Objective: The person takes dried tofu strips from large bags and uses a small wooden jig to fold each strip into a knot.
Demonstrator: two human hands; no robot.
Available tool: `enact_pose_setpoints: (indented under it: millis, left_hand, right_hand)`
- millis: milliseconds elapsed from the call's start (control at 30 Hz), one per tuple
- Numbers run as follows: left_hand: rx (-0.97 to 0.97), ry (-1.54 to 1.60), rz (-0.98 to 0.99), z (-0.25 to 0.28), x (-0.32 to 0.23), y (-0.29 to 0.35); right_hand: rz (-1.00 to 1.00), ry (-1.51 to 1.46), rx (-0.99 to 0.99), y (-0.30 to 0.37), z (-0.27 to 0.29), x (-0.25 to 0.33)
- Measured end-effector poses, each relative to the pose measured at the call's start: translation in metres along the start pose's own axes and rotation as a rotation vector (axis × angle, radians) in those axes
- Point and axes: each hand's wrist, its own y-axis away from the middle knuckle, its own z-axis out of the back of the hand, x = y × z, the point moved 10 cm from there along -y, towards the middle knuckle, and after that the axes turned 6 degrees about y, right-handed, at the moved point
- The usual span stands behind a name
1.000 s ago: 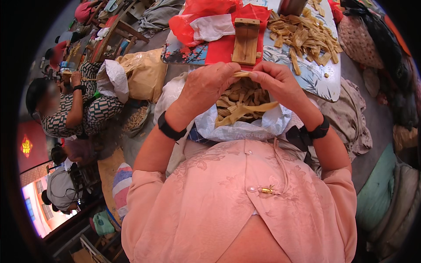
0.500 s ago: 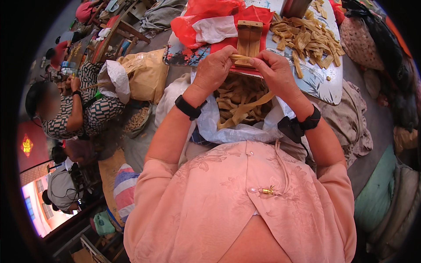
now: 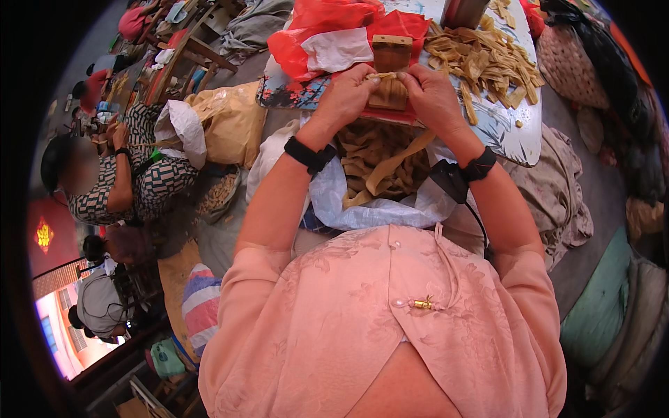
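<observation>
My left hand (image 3: 346, 96) and my right hand (image 3: 433, 96) pinch a tan, flat strip (image 3: 385, 74) stretched between their fingertips. The strip lies across the front of an upright wooden block (image 3: 391, 54) at the table's near edge; whether it touches the block I cannot tell. From under my right hand, a long tan length (image 3: 398, 167) runs down into a white woven sack (image 3: 355, 214) below the table edge. More tan strips (image 3: 369, 157) lie tangled inside the sack. Both wrists wear black bands.
A heap of tan strips (image 3: 481, 59) covers the right of the patterned table (image 3: 512, 136). Red plastic (image 3: 289, 52) and a white cloth (image 3: 338, 50) lie to the left. A brown paper sack (image 3: 233, 118) stands left of the table, beside a seated person (image 3: 104, 177).
My hands have moved slightly away from me, with the strip now higher across the wooden block. More of the block's lower part shows between them. Both hands keep hold of the strip.
</observation>
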Motion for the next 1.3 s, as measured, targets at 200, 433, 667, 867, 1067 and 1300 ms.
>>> enact_pose_setpoints:
  millis: [200, 433, 667, 867, 1067, 1300]
  left_hand:
    - [-0.147, -0.039, -0.091, 0.016, -0.012, 0.033]
    - [0.196, 0.536, 0.168, -0.043, 0.003, 0.090]
    - [0.302, 1.285, 0.315, -0.071, -0.004, 0.110]
    - [0.335, 1.103, 0.482, -0.080, 0.014, 0.131]
    - [0.293, 1.413, 0.431, -0.073, -0.002, 0.120]
    - [0.182, 1.198, 0.433, -0.074, 0.000, 0.121]
  right_hand:
    - [-0.151, 0.255, 0.088, 0.018, 0.002, -0.026]
    - [0.437, 0.090, -0.093, 0.060, 0.030, 0.095]
    - [0.401, -0.238, 0.121, 0.099, 0.003, 0.111]
    - [0.528, -0.001, -0.139, 0.089, 0.032, 0.120]
    - [0.526, -0.193, 0.074, 0.111, 0.002, 0.118]
    - [0.172, -0.371, 0.050, 0.085, 0.005, 0.086]
